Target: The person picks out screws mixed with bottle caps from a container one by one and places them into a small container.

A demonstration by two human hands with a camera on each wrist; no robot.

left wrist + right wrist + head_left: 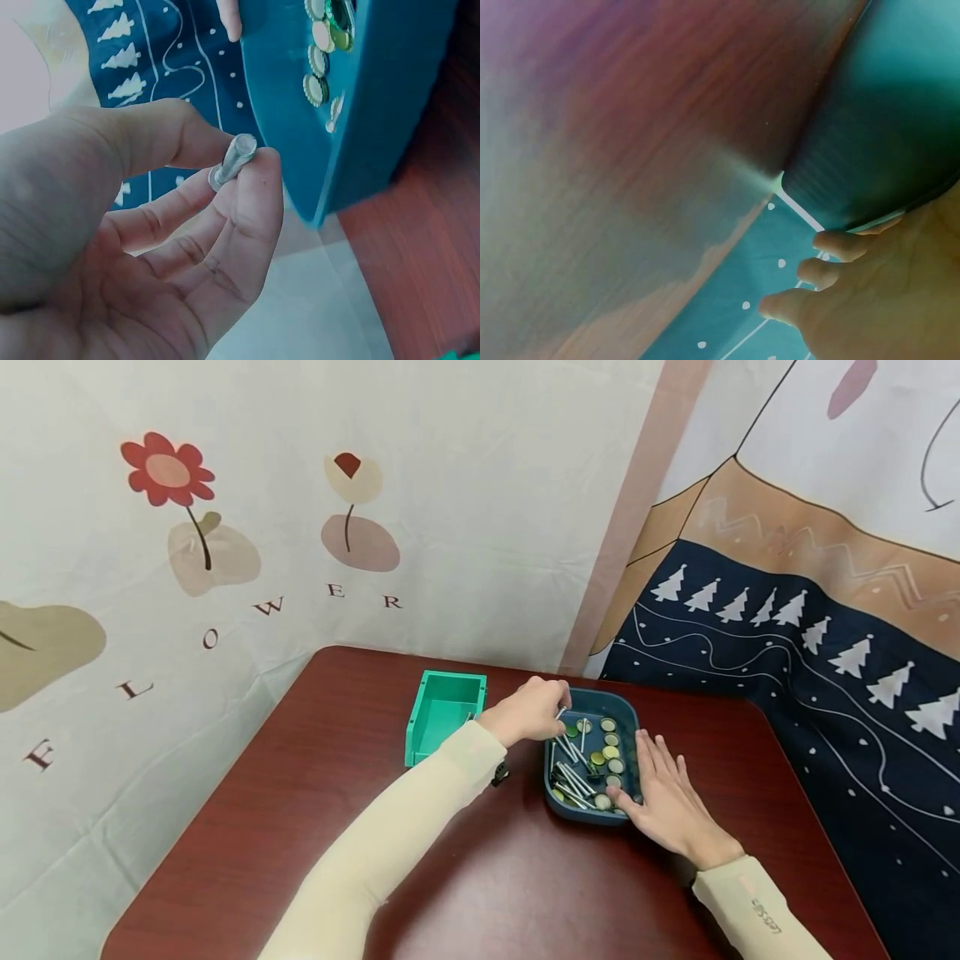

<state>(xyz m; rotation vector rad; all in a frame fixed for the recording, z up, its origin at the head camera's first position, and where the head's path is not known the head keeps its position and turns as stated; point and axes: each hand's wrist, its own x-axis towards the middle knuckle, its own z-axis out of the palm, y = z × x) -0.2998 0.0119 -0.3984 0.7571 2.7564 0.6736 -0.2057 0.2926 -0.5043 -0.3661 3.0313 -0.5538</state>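
Observation:
Over the far left corner of a blue tray, my left hand pinches a silver bolt between thumb and fingers. The bolt's round end points up toward the left wrist camera. My right hand rests along the tray's right side, fingers extended and thumb over the rim. In the right wrist view its fingers lie by the tray's outer wall. Inside the tray are several more long silver bolts, loosely piled, and several bottle caps, some silver and some gold or green.
A green open-fronted bin stands left of the tray, partly behind my left forearm; a small silver piece shows at its right side. Both containers sit toward the back of the dark red table. Printed cloths hang behind it.

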